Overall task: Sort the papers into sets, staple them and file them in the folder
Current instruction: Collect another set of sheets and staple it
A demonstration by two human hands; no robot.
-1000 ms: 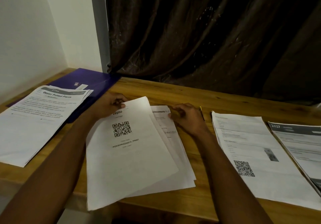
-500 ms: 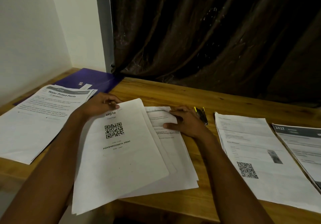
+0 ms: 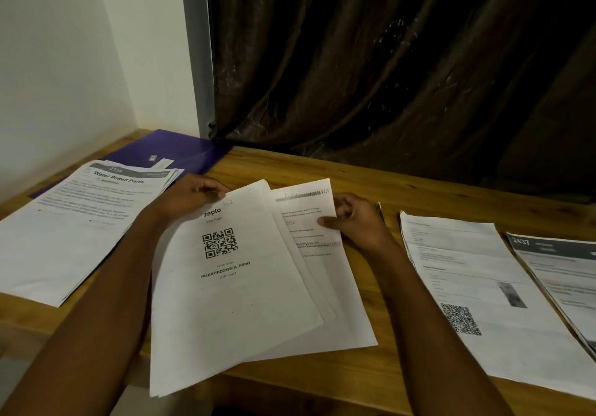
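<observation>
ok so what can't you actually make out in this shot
Head view only:
- purple folder: mostly covered by the left paper stack.
- yellow-tipped object: hidden behind the right hand.
- far-right stack: cut off by the frame edge.
- body text on the sheets: too small and blurred.

bare table strip [image 3: 354, 170] behind papers, curtain [image 3: 387, 77] blocks beyond; paper stacks [image 3: 80, 231] flanking

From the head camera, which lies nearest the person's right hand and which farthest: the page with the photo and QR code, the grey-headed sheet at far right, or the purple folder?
From the right hand:
1. Page with photo and QR code, just to its right.
2. Grey-headed sheet, at the far right edge.
3. Purple folder, back left corner.
</observation>
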